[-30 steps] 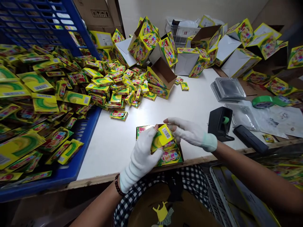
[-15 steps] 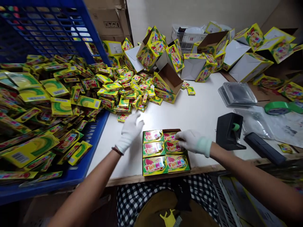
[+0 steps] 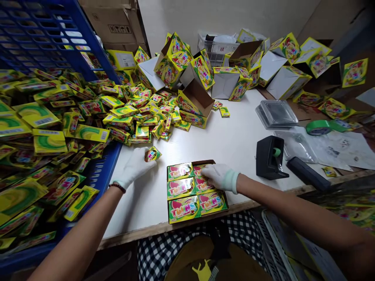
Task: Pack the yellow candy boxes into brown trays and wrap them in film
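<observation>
At the counter (image 3: 234, 132), a pack (image 3: 152, 155) is being pinched by the left grip (image 3: 137, 164); the right grip (image 3: 216, 175) cannot be judged; dropping might be caused by slipping fingertips.

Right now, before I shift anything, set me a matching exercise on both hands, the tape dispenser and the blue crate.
1. Left hand
2. Right hand
3. Tape dispenser
4. Blue crate

A. Black, standing to the right of the shallow carton
B. Heaped with loose boxes
C. Has hold of one small box
D. Over the right-hand column of the shallow carton

Pairs: 1-C; 2-D; 3-A; 4-B
</observation>
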Demonstrator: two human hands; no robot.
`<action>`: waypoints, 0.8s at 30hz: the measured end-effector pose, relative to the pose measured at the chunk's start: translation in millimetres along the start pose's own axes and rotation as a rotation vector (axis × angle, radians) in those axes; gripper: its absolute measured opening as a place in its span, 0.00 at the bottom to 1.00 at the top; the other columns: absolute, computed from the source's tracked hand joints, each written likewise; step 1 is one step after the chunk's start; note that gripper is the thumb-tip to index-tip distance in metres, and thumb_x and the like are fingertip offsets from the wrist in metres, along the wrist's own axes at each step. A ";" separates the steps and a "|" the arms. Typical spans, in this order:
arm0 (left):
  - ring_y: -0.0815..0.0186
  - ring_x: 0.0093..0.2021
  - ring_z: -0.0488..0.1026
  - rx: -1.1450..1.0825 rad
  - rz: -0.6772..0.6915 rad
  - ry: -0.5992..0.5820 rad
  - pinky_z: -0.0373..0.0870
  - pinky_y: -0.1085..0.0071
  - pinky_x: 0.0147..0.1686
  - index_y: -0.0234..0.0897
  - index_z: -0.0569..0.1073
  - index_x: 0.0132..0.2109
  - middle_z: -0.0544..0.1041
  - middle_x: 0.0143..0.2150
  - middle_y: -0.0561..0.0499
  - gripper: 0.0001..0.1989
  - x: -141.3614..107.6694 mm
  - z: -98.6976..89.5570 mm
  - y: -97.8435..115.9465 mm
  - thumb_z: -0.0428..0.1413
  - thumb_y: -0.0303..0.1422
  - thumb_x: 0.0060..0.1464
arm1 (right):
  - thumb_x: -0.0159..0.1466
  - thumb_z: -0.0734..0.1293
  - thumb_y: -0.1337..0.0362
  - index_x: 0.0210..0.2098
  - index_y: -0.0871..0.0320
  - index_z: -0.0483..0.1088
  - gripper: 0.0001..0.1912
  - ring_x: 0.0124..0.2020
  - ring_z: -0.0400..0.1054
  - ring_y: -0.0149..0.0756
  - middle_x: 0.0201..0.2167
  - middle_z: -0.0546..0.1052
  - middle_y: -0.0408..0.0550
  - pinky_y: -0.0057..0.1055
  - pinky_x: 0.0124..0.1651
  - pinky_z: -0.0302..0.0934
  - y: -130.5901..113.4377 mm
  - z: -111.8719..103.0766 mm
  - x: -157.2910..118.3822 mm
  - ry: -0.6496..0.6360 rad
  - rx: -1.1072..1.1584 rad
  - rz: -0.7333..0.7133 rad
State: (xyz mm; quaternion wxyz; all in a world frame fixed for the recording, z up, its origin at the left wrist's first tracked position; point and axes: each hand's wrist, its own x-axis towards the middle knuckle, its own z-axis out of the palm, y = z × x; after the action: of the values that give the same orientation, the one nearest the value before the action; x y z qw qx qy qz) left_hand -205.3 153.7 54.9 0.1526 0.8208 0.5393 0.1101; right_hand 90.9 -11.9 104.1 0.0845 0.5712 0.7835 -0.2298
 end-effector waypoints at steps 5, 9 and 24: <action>0.55 0.48 0.71 -0.118 0.476 0.177 0.70 0.59 0.49 0.34 0.67 0.55 0.73 0.48 0.42 0.25 -44.8 -16.7 97.0 0.58 0.34 0.49 | 0.65 0.65 0.59 0.54 0.59 0.65 0.20 0.35 0.71 0.33 0.45 0.77 0.50 0.30 0.39 0.62 1.8 -23.2 3.0 0.456 0.585 0.005; 0.51 0.52 0.71 -0.135 0.578 0.147 0.70 0.55 0.52 0.34 0.63 0.61 0.72 0.52 0.38 0.29 -65.4 -8.6 145.5 0.57 0.34 0.53 | 0.63 0.65 0.57 0.48 0.59 0.67 0.17 0.26 0.65 0.30 0.28 0.73 0.40 0.27 0.32 0.59 3.0 -40.2 -8.8 0.476 0.645 -0.007; 0.57 0.56 0.70 -0.350 0.286 0.094 0.66 0.57 0.60 0.37 0.71 0.55 0.74 0.54 0.42 0.17 -83.8 33.1 115.8 0.48 0.39 0.64 | 0.67 0.61 0.66 0.43 0.59 0.74 0.11 0.42 0.68 0.38 0.49 0.71 0.54 0.30 0.40 0.59 20.0 -1.1 5.5 0.292 -0.037 0.201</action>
State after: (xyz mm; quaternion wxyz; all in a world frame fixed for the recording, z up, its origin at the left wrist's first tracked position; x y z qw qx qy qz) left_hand -128.2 29.3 65.6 0.2503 0.8438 0.3967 0.2608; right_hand 107.8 -1.8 97.6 0.0028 0.6725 0.7303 -0.1205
